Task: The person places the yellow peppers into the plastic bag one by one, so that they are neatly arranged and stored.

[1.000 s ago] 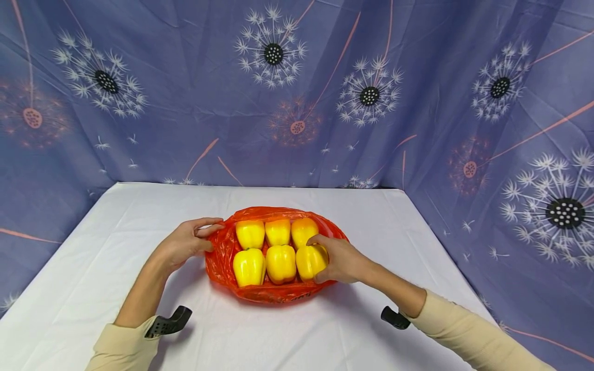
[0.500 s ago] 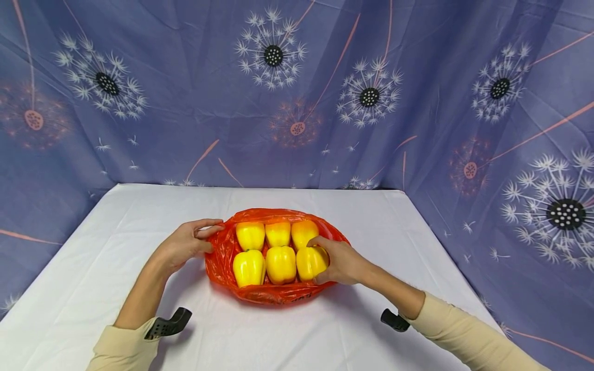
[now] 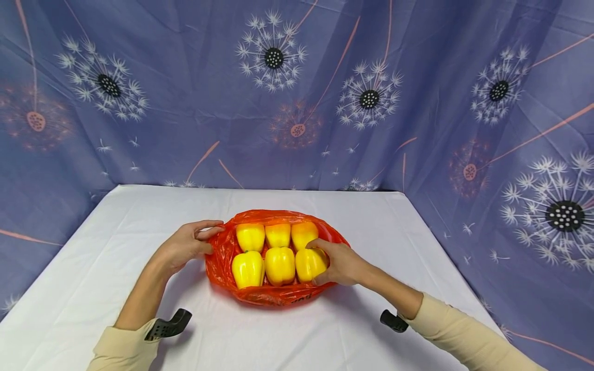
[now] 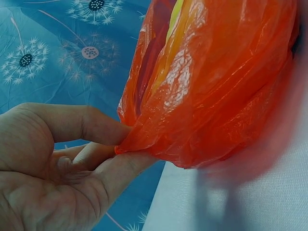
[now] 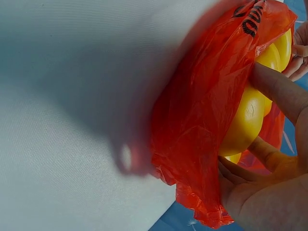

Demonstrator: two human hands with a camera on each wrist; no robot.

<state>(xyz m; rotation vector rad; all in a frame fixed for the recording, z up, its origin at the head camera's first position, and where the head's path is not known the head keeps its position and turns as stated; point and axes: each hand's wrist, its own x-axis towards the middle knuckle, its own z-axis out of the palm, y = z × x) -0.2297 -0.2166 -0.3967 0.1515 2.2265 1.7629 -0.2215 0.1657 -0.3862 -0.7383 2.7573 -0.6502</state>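
Note:
An open red plastic bag (image 3: pixel 220 265) lies on the white table, holding several yellow bell peppers in two rows. My left hand (image 3: pixel 183 245) pinches the bag's left edge between thumb and fingers; the left wrist view shows the gathered plastic of the bag (image 4: pixel 207 96) at the fingertips. Inside the bag, my right hand (image 3: pixel 343 263) grips the front right bell pepper (image 3: pixel 310 265), fingers on its far side and thumb on the near side. In the right wrist view, the bag's wall (image 5: pixel 202 106) covers part of this bell pepper (image 5: pixel 246 122). Its underside is hidden.
White cloth covers the table (image 3: pixel 260 340). A blue curtain (image 3: pixel 199 103) with a dandelion print hangs behind and along the sides. Black wrist mounts (image 3: pixel 169 325) stick out from both beige sleeves, close above the cloth.
Both hands keep nearly the same place and hold. The front row of bell peppers has shifted very slightly left, and the bag's front rim has changed shape a little.

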